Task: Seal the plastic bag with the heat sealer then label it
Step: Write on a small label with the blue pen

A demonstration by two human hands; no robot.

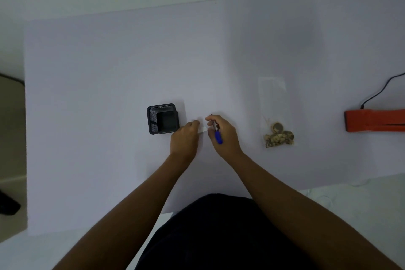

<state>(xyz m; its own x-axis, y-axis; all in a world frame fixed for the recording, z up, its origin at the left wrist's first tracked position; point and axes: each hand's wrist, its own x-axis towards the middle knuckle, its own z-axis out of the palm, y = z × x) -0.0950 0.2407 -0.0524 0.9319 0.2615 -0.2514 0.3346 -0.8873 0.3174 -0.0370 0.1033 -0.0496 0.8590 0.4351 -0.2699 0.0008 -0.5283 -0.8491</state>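
Note:
A clear plastic bag [274, 105] with brown round pieces at its near end lies flat on the table, right of my hands. The orange heat sealer [372, 120] sits at the far right edge, its black cable running off behind it. My right hand [223, 136] grips a blue pen [218, 135], tip pointing away from me. My left hand [185, 138] pinches a small white label [203, 130] on the table just beside the pen.
A black mesh holder [163, 119] stands right by my left hand. The white table [109, 72] stretches wide to the left and back. A dark chair edge [11, 85] shows at the far left.

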